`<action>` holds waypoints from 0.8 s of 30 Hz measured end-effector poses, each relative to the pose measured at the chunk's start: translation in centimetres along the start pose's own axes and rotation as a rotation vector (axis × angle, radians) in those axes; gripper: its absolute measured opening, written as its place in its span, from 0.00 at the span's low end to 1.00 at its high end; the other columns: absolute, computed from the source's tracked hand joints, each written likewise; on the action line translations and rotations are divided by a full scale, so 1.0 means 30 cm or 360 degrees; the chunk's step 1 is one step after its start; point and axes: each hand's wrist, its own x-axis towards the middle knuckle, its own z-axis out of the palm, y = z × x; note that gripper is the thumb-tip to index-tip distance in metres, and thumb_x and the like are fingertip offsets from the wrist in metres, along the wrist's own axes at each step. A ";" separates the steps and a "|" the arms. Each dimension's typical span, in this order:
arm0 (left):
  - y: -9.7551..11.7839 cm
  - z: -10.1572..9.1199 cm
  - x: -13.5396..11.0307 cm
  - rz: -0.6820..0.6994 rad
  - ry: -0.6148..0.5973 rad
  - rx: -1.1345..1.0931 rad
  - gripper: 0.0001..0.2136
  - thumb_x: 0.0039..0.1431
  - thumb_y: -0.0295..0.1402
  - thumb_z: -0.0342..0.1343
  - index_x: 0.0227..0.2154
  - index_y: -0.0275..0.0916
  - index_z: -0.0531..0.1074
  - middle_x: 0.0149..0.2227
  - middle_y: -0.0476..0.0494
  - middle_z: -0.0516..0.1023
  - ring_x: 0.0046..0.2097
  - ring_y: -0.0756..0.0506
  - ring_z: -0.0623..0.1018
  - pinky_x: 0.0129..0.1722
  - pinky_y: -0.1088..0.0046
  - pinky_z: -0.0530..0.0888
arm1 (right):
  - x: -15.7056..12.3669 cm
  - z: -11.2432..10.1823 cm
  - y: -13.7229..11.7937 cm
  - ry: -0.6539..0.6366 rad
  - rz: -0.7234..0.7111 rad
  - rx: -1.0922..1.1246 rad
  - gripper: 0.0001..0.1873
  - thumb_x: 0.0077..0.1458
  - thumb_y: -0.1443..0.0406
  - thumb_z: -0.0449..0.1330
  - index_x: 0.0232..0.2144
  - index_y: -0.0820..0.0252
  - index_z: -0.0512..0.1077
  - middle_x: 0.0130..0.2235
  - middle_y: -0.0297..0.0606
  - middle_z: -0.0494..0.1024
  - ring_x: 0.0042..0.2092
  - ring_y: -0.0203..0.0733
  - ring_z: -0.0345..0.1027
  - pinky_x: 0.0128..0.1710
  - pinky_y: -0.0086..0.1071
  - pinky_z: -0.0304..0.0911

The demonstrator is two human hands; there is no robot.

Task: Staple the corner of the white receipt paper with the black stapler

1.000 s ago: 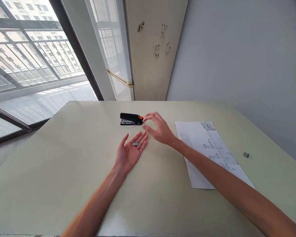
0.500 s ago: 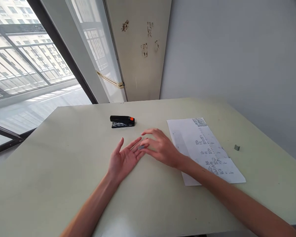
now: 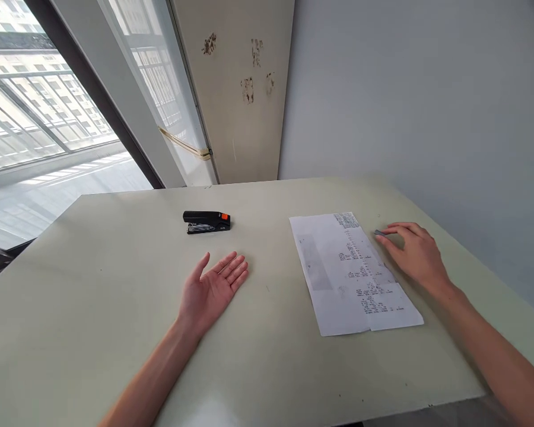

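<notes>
One grey strip (image 3: pixel 378 233) is pinched by the right hand (image 3: pixel 416 252) just right of the paper (image 3: pixel 329 267), its long axis seemingly laid sideways; nothing is held by the left hand (image 3: pixel 209 290), spread palm up well apart, nearer the stapler (image 3: pixel 207 222).

We pinch a small grey piece (image 3: pixel 378 233) between the thumb and fingers of our right hand (image 3: pixel 413 254), just beyond the printed paper's (image 3: pixel 333 279) right edge. Our left hand (image 3: pixel 210 295) lies palm up on the pale table (image 3: pixel 115 332), near the black stapler (image 3: pixel 204 218).
</notes>
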 end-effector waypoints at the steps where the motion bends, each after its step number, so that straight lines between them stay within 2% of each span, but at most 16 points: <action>1: 0.001 0.001 -0.001 -0.0003 0.0000 -0.0002 0.24 0.73 0.39 0.51 0.63 0.26 0.69 0.52 0.24 0.81 0.52 0.35 0.84 0.52 0.59 0.83 | -0.009 0.004 0.022 -0.0005 0.0011 -0.0036 0.20 0.65 0.48 0.55 0.40 0.54 0.78 0.52 0.47 0.80 0.54 0.60 0.73 0.59 0.57 0.64; 4: 0.004 0.007 -0.007 -0.0012 -0.0013 -0.0017 0.20 0.73 0.38 0.51 0.58 0.27 0.73 0.45 0.27 0.82 0.44 0.39 0.85 0.47 0.61 0.84 | -0.030 0.018 0.052 -0.0039 0.0026 -0.0095 0.21 0.66 0.48 0.53 0.41 0.55 0.78 0.51 0.47 0.81 0.52 0.59 0.74 0.55 0.55 0.67; 8: 0.005 0.019 -0.019 -0.0001 -0.0019 -0.0042 0.17 0.73 0.37 0.50 0.51 0.28 0.75 0.39 0.32 0.80 0.39 0.42 0.83 0.42 0.64 0.84 | -0.045 0.013 0.040 -0.0091 0.0095 -0.0071 0.22 0.66 0.47 0.53 0.45 0.53 0.78 0.54 0.46 0.80 0.54 0.60 0.73 0.53 0.53 0.67; 12: 0.005 0.029 -0.025 0.0019 -0.0024 -0.0039 0.15 0.73 0.36 0.49 0.48 0.28 0.75 0.37 0.33 0.79 0.37 0.43 0.82 0.39 0.65 0.83 | -0.068 -0.034 0.021 -0.0059 0.0217 0.0030 0.23 0.64 0.45 0.55 0.48 0.53 0.77 0.55 0.46 0.80 0.56 0.60 0.73 0.53 0.52 0.67; 17: 0.010 0.023 -0.020 0.0022 -0.0050 -0.0027 0.15 0.73 0.35 0.48 0.48 0.28 0.75 0.37 0.34 0.77 0.36 0.43 0.81 0.38 0.66 0.83 | -0.134 -0.117 0.033 0.0062 0.0455 0.0148 0.20 0.65 0.47 0.54 0.47 0.50 0.76 0.54 0.46 0.83 0.51 0.62 0.77 0.49 0.52 0.67; 21: 0.009 0.016 -0.014 0.0031 -0.0076 -0.0024 0.15 0.73 0.35 0.48 0.47 0.28 0.75 0.36 0.35 0.76 0.35 0.44 0.80 0.37 0.66 0.82 | -0.199 -0.157 0.050 0.0164 0.0583 0.0175 0.20 0.65 0.47 0.51 0.44 0.49 0.76 0.51 0.45 0.84 0.47 0.61 0.79 0.44 0.53 0.69; 24: 0.006 0.019 -0.015 0.0037 -0.0071 -0.0021 0.14 0.73 0.34 0.48 0.46 0.28 0.74 0.35 0.36 0.75 0.34 0.44 0.79 0.36 0.67 0.81 | -0.236 -0.162 0.044 0.0082 0.0621 0.0202 0.23 0.62 0.44 0.55 0.47 0.50 0.76 0.54 0.46 0.83 0.47 0.62 0.79 0.42 0.52 0.70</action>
